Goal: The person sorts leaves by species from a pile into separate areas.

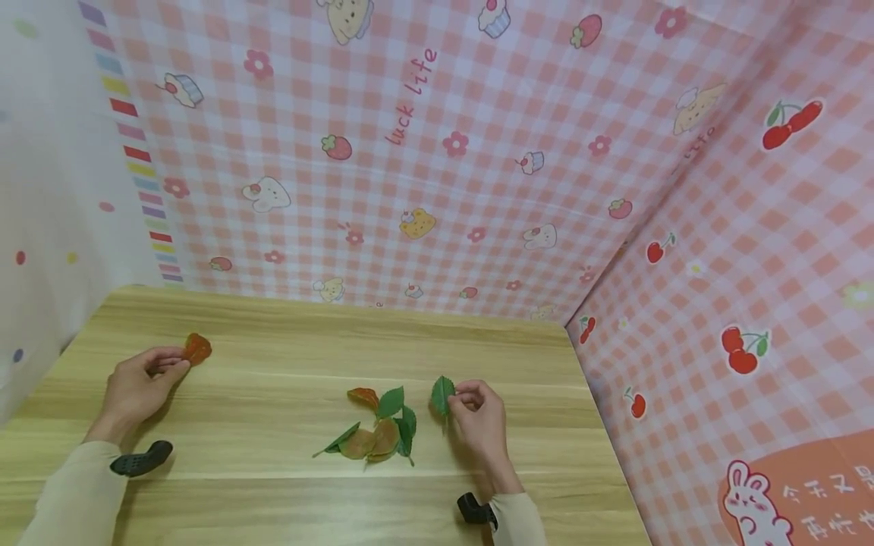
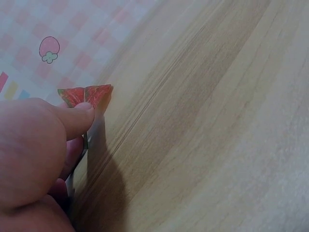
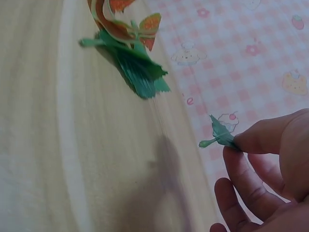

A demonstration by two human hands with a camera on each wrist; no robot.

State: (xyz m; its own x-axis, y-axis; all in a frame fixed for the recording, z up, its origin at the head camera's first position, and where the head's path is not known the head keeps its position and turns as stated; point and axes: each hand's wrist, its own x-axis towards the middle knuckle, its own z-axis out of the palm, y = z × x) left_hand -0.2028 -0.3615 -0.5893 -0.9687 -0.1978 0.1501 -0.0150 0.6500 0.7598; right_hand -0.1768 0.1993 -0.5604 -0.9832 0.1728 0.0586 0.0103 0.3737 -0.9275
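Note:
At the left of the table my left hand (image 1: pixel 141 385) pinches an orange-red leaf (image 1: pixel 198 348) between thumb and fingers. In the left wrist view this leaf (image 2: pixel 87 93) shows red with a green edge, and its thin stem runs down beneath the thumb. My right hand (image 1: pixel 482 421) pinches a green leaf (image 1: pixel 442 394) by its edge, right of the small leaf pile. The right wrist view shows that green leaf (image 3: pixel 222 133) with its stem pointing left. Between the hands lies the pile: green leaves (image 1: pixel 391 402), brownish leaves (image 1: pixel 358 444) and an orange-red leaf (image 1: pixel 364 396), partly overlapping.
The wooden table (image 1: pixel 273 500) carries the leaves. Behind it stands a pink checked cloth wall (image 1: pixel 382 189), with another patterned wall (image 1: pixel 683 303) along the right. A white dotted wall (image 1: pixel 55 189) borders the left. Dark camera mounts sit on both wrists.

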